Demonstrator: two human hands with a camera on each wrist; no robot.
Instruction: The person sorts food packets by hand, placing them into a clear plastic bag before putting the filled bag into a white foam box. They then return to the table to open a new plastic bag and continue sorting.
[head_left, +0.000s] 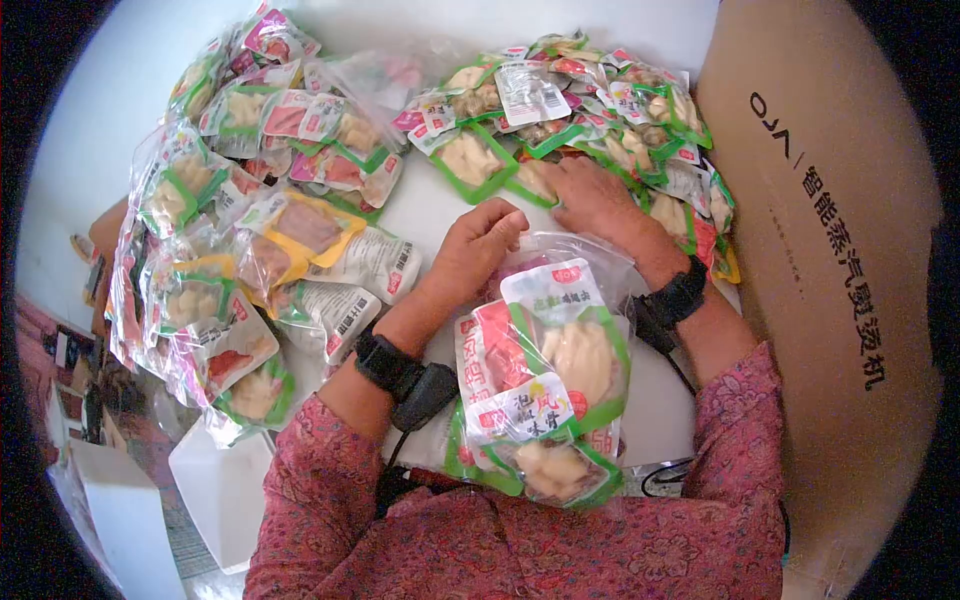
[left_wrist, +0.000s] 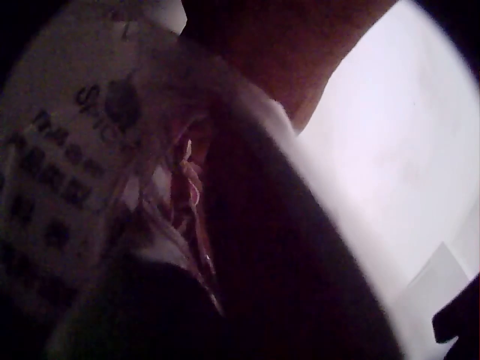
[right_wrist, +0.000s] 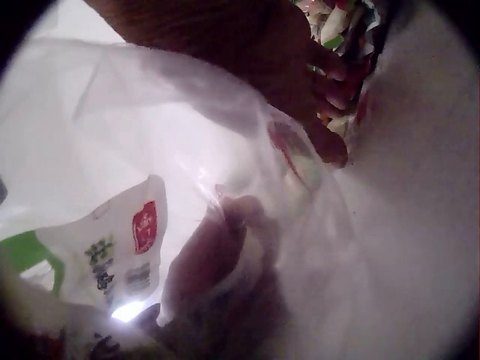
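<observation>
My left hand (head_left: pixel 485 245) is bent at the mouth of a clear plastic bag (head_left: pixel 600 255), pinching its edge. In the right wrist view the left hand (right_wrist: pixel 206 255) shows through the film. Inside the bag are several food packets (head_left: pixel 580 360), with pale pieces behind green-edged windows; it rests against the person's front. My right hand (head_left: pixel 600 205) reaches past the bag to the right-hand pile, its fingers touching the packets beside a green-edged packet (head_left: pixel 532 183). In the right wrist view its fingers (right_wrist: pixel 330 94) bend down over the pile, tips partly hidden. The left wrist view is dark.
Piled packets (head_left: pixel 640 110) spread along the back right. More packets in clear bags (head_left: pixel 270 230) heap up at left. A tall cardboard box (head_left: pixel 830 250) walls the right side. A white container (head_left: pixel 225 490) stands low at left. The white tabletop (head_left: pixel 425 205) shows between the piles.
</observation>
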